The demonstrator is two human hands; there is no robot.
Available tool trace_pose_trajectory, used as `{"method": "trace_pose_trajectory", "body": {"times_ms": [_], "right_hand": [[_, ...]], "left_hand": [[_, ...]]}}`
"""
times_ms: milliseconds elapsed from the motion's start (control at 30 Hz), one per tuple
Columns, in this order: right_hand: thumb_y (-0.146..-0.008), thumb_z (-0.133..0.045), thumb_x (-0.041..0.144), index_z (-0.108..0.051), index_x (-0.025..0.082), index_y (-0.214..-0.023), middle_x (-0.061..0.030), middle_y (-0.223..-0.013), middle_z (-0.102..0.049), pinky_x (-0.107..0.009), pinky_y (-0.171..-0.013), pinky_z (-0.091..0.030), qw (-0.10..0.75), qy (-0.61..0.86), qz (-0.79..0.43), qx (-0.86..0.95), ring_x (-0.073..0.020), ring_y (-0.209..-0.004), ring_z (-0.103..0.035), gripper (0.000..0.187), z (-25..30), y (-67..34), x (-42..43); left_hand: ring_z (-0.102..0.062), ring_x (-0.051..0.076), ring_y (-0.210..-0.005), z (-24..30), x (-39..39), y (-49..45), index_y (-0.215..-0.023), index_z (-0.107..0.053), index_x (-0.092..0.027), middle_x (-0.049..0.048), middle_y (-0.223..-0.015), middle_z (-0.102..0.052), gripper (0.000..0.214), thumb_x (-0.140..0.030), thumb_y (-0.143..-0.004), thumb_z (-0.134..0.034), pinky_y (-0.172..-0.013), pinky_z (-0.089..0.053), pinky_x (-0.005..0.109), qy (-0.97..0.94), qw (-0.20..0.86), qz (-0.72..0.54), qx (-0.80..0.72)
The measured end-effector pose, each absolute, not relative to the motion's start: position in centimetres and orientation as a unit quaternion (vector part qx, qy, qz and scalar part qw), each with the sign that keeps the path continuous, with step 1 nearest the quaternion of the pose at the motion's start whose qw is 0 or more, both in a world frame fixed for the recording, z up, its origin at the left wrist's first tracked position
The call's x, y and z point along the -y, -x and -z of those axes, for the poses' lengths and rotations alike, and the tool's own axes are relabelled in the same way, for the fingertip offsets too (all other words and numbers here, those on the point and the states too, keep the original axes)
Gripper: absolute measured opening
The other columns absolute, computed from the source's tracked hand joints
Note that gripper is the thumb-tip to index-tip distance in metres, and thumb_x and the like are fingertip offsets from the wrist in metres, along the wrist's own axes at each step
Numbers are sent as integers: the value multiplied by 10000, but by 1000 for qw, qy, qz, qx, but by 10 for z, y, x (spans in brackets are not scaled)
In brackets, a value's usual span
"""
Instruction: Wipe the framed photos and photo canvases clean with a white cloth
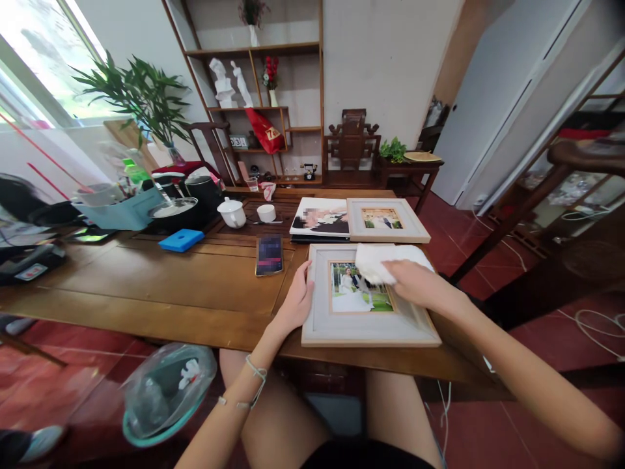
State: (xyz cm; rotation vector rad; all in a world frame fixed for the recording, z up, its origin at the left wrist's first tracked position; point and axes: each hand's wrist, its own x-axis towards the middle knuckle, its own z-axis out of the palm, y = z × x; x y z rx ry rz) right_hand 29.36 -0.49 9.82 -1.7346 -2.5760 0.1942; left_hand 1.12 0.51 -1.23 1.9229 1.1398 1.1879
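Here, L grip (pixel 299 298): part-curled on L edge of frame (pixel 359 327).
R grip (pixel 407 280): closed on white cloth (pixel 374 262).
Frame: nr surface (pixel 215 280) edge; hard tug cd drop it.

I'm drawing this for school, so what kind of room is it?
Probably a sitting room, though it could be an office: I see a wooden display shelf, a dark wooden armchair and a white lidded pot, perhaps for tea.
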Motion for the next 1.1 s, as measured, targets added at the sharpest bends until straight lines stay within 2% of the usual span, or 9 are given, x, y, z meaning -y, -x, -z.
{"method": "trace_pose_trajectory", "body": {"times_ms": [133,267,367,467,533,667,733,900,1100], "right_hand": [[-744,-402,-38,-592,31,-1101,-264,-1139,-642,-412,-900,-459,65,538,-48,839,-330,-1086,-617,410,-86,-241,-35],[-730,-482,-51,-602,117,-1175,-155,-1297,-613,-355,-1057,-372,76,420,-85,900,-250,-1288,-492,490,-75,-205,-24],[-733,-480,-47,-580,119,-1255,-153,-1356,-582,-417,-1109,-335,81,307,-160,935,-250,-1332,-457,557,-77,-216,11],[-731,-473,-33,-570,178,-1312,-100,-1371,-586,-440,-1138,-319,55,221,-266,937,-230,-1335,-466,626,-90,-257,53],[-742,-451,-32,-553,215,-1350,-66,-1383,-580,-434,-1160,-295,67,253,-301,917,-211,-1365,-430,664,-100,-290,75],[-874,-441,110,-622,299,-1290,-25,-1337,-618,-441,-1124,-373,112,350,-329,870,-231,-1304,-506,491,-105,-347,97],[-917,-449,203,-621,320,-1293,-28,-1364,-596,-475,-1140,-345,135,391,-315,854,-253,-1328,-479,429,-97,-365,99],[-941,-470,334,-621,358,-1280,-22,-1443,-519,-614,-1178,-99,175,423,-254,852,-305,-1416,-338,372,-64,-386,106],[-948,-413,386,-642,335,-1240,-69,-1410,-551,-684,-1139,-52,297,449,-191,821,-351,-1380,-383,374,-29,-387,114]], "left_hand": [[-439,259,-1349,15,-10,-11,-1420,-262,-133,205,-1433,-449,502,-326,-977,-401,-1146,-293,478,-688,342,-462,-442],[-551,231,-1251,14,-15,-8,-1400,-296,-177,146,-1276,-606,551,-202,-897,-522,-1093,-376,458,-557,459,-511,-466],[-665,215,-1071,9,-16,-4,-1386,-344,-186,117,-1146,-682,621,-142,-826,-610,-966,-493,387,-418,574,-537,-455],[-709,199,-906,2,-16,-3,-1277,-495,-139,116,-1007,-724,509,-152,-801,-676,-849,-540,332,-328,624,-544,-455],[-709,193,-889,-3,-16,-5,-1173,-578,-109,118,-957,-734,432,-145,-770,-730,-858,-538,324,-304,628,-549,-460],[-697,220,-972,-10,-14,-17,-1010,-675,-94,124,-990,-746,412,-101,-631,-837,-956,-508,336,-325,621,-546,-458],[-695,233,-989,-12,-12,-25,-1006,-684,-108,114,-1016,-747,454,-84,-583,-849,-958,-515,345,-327,622,-550,-451],[-708,236,-978,-12,-2,-34,-1104,-633,-129,113,-1064,-734,499,-107,-633,-797,-889,-558,338,-298,643,-559,-431],[-732,283,-891,-14,22,-34,-1003,-677,-121,125,-949,-756,319,-163,-695,-749,-774,-602,360,-250,678,-539,-433]]}}
